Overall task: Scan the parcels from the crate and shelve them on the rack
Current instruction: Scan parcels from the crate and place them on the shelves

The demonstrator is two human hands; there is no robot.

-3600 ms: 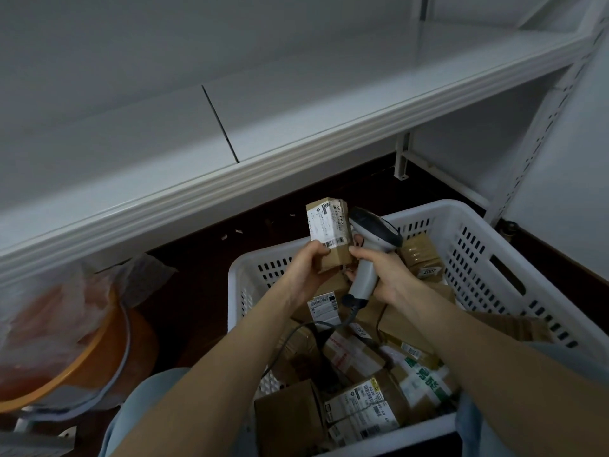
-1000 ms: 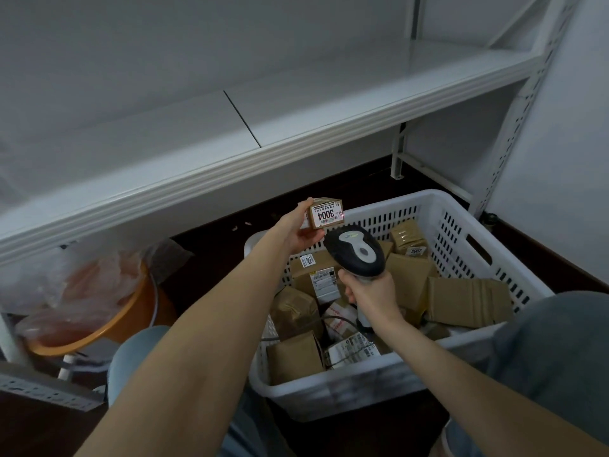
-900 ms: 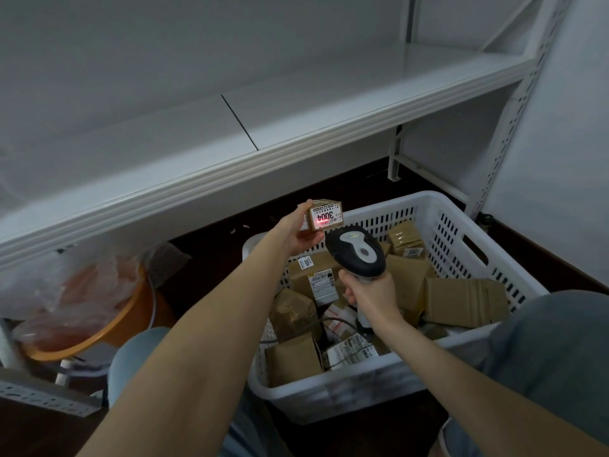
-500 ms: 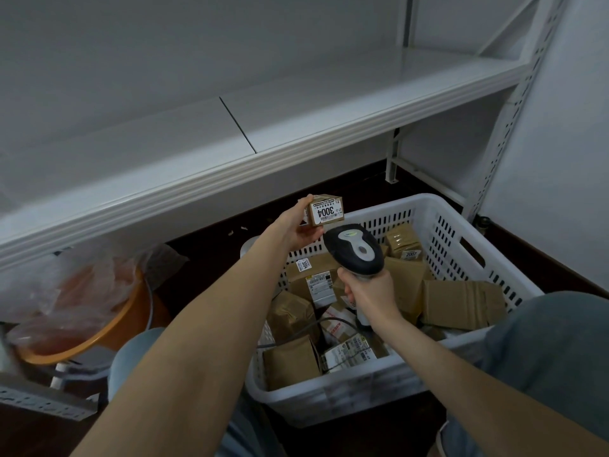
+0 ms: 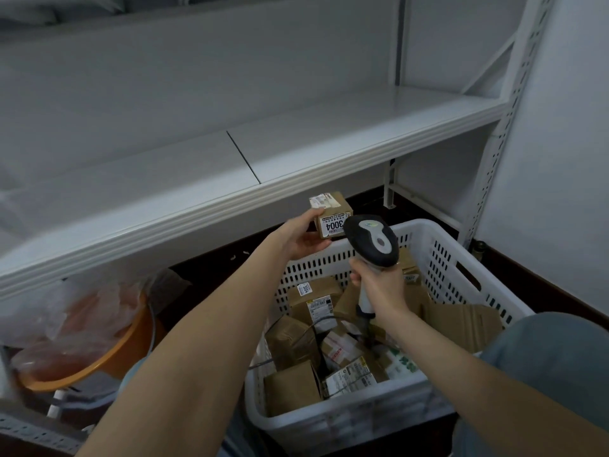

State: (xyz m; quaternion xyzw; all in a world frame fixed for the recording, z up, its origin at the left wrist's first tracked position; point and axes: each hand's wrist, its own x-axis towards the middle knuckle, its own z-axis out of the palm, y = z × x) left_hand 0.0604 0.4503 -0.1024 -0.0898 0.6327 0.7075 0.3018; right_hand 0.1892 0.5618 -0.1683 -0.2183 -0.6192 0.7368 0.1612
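Observation:
My left hand point(image 5: 301, 238) grips a small brown parcel point(image 5: 330, 213) with a white label reading 3004, held just under the front edge of the white rack shelf point(image 5: 296, 150). My right hand point(image 5: 379, 286) holds a black-and-grey barcode scanner point(image 5: 372, 240) by its handle, its head just right of the parcel. Below both hands stands the white perforated crate point(image 5: 441, 258), filled with several brown parcels point(image 5: 293, 387) with labels. The scanner's cable point(image 5: 309, 328) runs down among them.
An orange basin point(image 5: 99, 354) covered with clear plastic sits at the lower left under the shelf. A perforated white rack upright point(image 5: 507, 127) rises at the right beside a pale wall. The floor behind the crate is dark. My blue-clad knee point(image 5: 543, 361) is at the lower right.
The parcel has risen slightly toward the shelf edge in my left hand. The red scan light seen on its label earlier is gone. The scanner stays close beside it.

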